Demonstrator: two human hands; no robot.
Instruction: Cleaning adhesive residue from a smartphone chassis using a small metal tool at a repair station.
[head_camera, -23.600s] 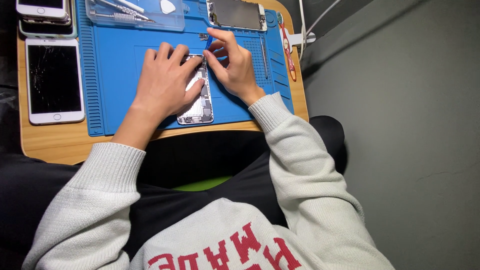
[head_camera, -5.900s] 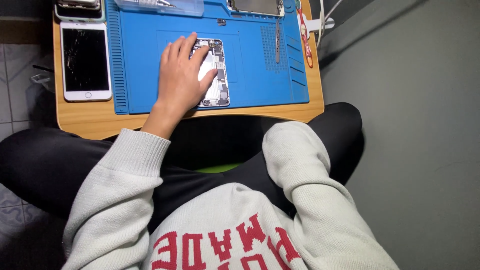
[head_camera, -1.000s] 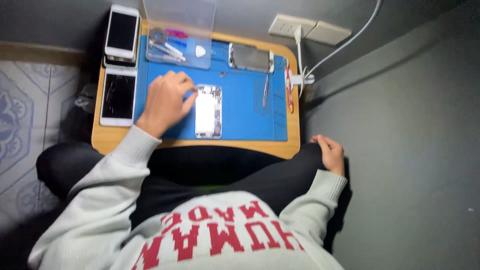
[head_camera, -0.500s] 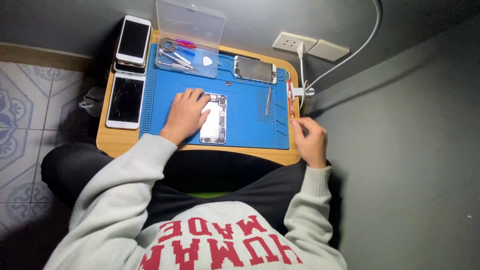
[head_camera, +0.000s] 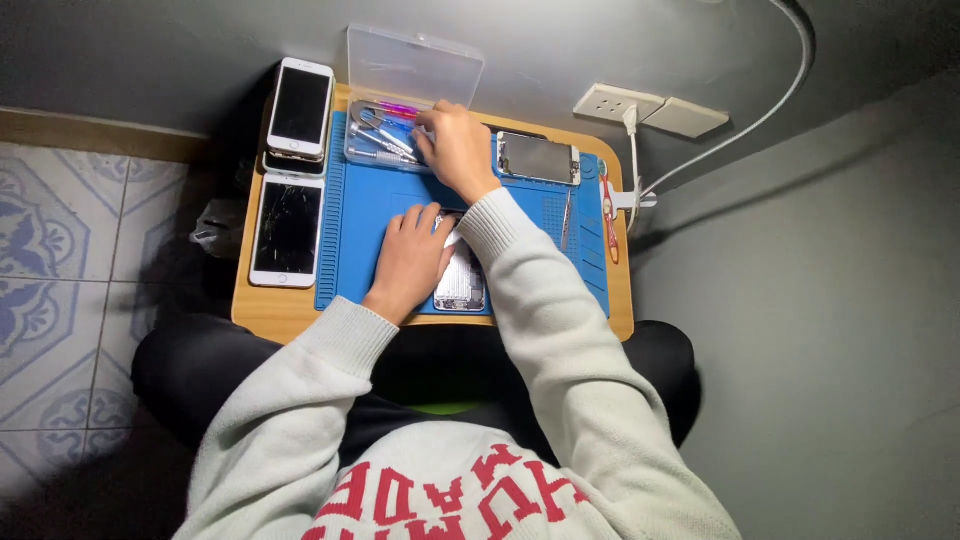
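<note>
An opened phone (head_camera: 462, 283) lies on the blue work mat (head_camera: 360, 225) near the table's front edge. My left hand (head_camera: 410, 260) rests flat on the phone's left side, fingers spread, partly covering it. My right hand (head_camera: 455, 150) reaches across to the clear plastic tool box (head_camera: 385, 135) at the back of the mat. Its fingers are inside the box among several small tools. Whether they hold one is hidden.
Two phones lie left of the mat, one with a cracked screen (head_camera: 287, 230) and one on a stack (head_camera: 300, 108). Another phone part (head_camera: 538, 158) lies at the back right, tweezers (head_camera: 566, 208) and a red tool (head_camera: 608, 215) at right. Wall socket and cable (head_camera: 620, 105) behind.
My right hand has come up from beside my leg, passed the table's right edge and reached into the tool box. The left hand has stayed on the opened phone.
</note>
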